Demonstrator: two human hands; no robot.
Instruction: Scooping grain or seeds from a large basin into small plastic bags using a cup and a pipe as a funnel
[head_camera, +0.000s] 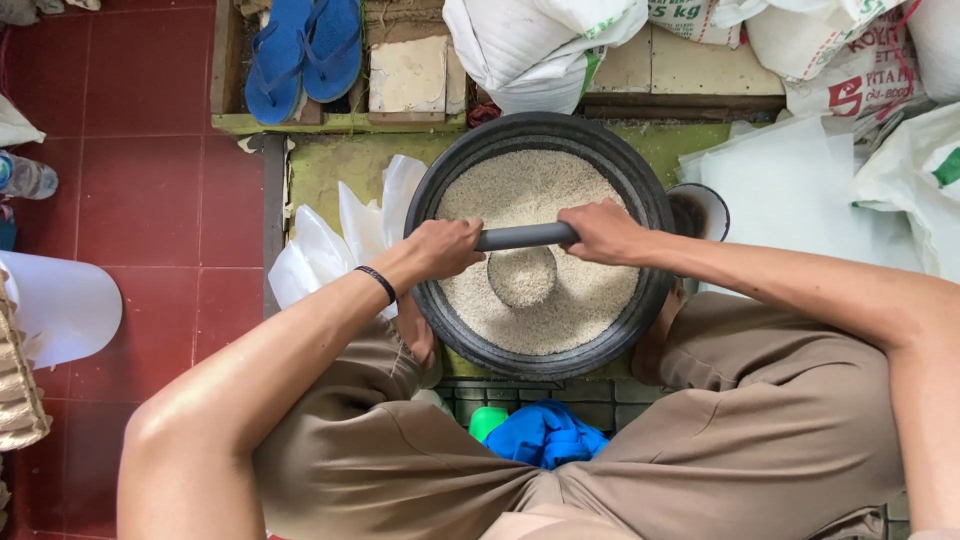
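While both arms are stretched forward from a seated position, a dark grey bar-shaped handle (527, 236) is gripped at each end above a large round black basin (445, 310). The left hand (445, 247) is seen clenched around the handle's left end, with a black band (381, 283) worn on its wrist. The right hand (600, 231) is seen closed around the right end, its fingers (583, 241) curled over the bar. The handle is held level, across the middle of the basin.

The basin is filled nearly to its rim with pale rice grain (540, 190). Just beneath the handle, a small round scoop (521, 276) is sunk into the grain and is itself full of it. The basin is set on the floor between the knees, which are covered by tan trousers (760, 420).

Clear plastic bags (340, 235) are piled just beside the basin's left rim, on a worn greenish mat (330, 165). A white enamel cup with a dark rim (700, 210) is placed against the basin's right side. White woven sacks (540, 45) are stacked behind the basin and to its right. A pair of blue sandals (300, 50) is laid on a wooden ledge at the upper left, next to red floor tiles (140, 190). A blue cloth (545, 435) and a green object (487, 420) are seen below the basin, between the legs.
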